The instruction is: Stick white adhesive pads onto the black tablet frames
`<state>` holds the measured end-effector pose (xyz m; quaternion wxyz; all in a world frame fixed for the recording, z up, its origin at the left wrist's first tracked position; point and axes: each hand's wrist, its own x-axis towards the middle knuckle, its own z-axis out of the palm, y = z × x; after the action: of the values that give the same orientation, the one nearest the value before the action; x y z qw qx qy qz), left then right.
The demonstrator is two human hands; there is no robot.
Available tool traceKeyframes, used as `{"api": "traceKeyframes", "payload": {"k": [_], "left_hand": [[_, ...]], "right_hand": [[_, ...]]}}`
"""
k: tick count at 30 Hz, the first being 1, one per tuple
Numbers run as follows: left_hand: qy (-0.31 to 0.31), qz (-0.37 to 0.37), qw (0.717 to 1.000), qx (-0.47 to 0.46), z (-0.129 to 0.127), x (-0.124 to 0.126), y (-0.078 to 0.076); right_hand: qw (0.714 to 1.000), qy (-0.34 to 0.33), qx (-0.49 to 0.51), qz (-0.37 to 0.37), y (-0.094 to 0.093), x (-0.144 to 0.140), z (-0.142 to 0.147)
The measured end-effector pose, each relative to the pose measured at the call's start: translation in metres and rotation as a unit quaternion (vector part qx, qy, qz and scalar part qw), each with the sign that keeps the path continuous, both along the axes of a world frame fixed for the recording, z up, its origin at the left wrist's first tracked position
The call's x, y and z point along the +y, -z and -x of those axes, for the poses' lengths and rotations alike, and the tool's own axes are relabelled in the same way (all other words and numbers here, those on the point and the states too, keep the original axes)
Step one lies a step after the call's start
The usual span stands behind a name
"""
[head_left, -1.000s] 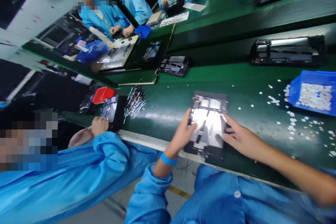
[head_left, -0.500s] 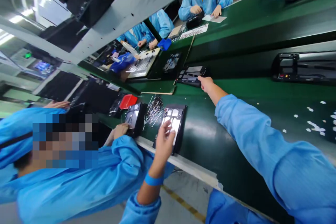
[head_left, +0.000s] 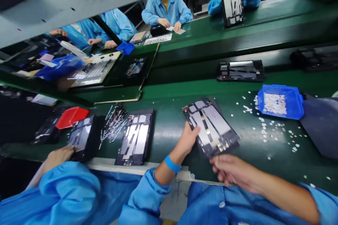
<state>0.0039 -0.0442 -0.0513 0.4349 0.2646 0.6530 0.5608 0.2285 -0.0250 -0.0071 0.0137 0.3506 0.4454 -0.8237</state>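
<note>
- In the head view, I see my left hand [head_left: 188, 140] holding the near left edge of a dark panel [head_left: 211, 126]. The thumb lies on top and the fingers are tucked under it.
- My right hand [head_left: 229, 170] sits at the near corner of the same panel. Its fingers are curled, and I cannot tell for sure if they grip the panel or just touch it.
- The panel lies tilted on the green belt [head_left: 171, 130], right between my two hands and a little past them. It has shiny silver patches on top.
- To the left of my left hand, a second panel [head_left: 136, 137] lies flat on the belt, well apart from my fingers.
- Past that one is a heap of thin metal pins [head_left: 114, 123], and then a red tray [head_left: 71, 116].
- Far to the left, another person's hand [head_left: 56, 156] in a blue sleeve rests on a third panel [head_left: 81, 137].
- Beyond my right hand stands a blue tray [head_left: 297, 103] with white bits inside. More white bits [head_left: 274, 126] are spread on the belt near it.
- Farther away from both hands, a black frame [head_left: 240, 71] lies on the belt.
- Across the belt, people in blue coats sit. One of them holds up a panel.
</note>
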Motion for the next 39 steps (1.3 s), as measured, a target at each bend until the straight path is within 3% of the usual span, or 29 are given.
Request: {"api": "traceKeyframes", "payload": {"k": [2, 3, 4, 6, 9, 12, 16, 19, 22, 27, 31, 33, 36, 39], "left_hand": [[0.109, 0.011, 0.992, 0.064, -0.031, -0.018, -0.004], [0.163, 0.015, 0.983, 0.086, -0.044, -0.025, -0.007], [0.211, 0.02, 0.972, 0.104, -0.055, -0.031, -0.011], [0.275, 0.036, 0.949, 0.151, -0.069, -0.037, -0.018], [0.283, 0.092, 0.902, 0.313, -0.069, -0.028, -0.025], [0.237, 0.115, 0.836, 0.481, -0.057, -0.001, -0.03], [0.283, 0.066, 0.778, 0.556, -0.05, 0.038, -0.029], [0.305, 0.047, 0.761, 0.571, -0.052, 0.046, -0.022], [0.29, 0.013, 0.777, 0.558, -0.05, 0.041, -0.013], [0.263, -0.089, 0.834, 0.476, -0.042, 0.038, 0.005], [0.185, -0.15, 0.88, 0.411, -0.049, 0.039, 0.012], [0.137, -0.136, 0.916, 0.351, -0.057, 0.035, 0.01], [0.095, -0.058, 0.969, 0.22, -0.07, 0.024, 0.002], [0.102, -0.003, 0.984, 0.147, -0.079, 0.019, -0.007]], "right_hand": [[0.987, -0.15, 0.0, -0.051, 0.001, -0.019, -0.062], [0.978, -0.18, -0.009, -0.102, 0.002, -0.022, -0.085], [0.969, -0.191, -0.019, -0.157, 0.003, -0.021, -0.103], [0.953, -0.139, -0.05, -0.263, 0.006, -0.01, -0.122], [0.924, -0.02, -0.094, -0.371, 0.014, 0.017, -0.117], [0.898, 0.027, -0.102, -0.427, 0.021, 0.042, -0.097], [0.884, 0.026, -0.083, -0.46, 0.024, 0.059, -0.073], [0.878, 0.027, -0.069, -0.473, 0.025, 0.068, -0.065], [0.875, 0.034, -0.075, -0.477, 0.029, 0.08, -0.056], [0.856, 0.068, -0.044, -0.511, 0.036, 0.108, -0.021], [0.888, 0.012, 0.0, -0.46, 0.037, 0.118, 0.001], [0.901, 0.022, -0.014, -0.433, 0.037, 0.116, 0.003], [0.908, 0.075, -0.031, -0.41, 0.04, 0.109, 0.0], [0.899, 0.099, -0.011, -0.426, 0.044, 0.101, -0.004]]}}
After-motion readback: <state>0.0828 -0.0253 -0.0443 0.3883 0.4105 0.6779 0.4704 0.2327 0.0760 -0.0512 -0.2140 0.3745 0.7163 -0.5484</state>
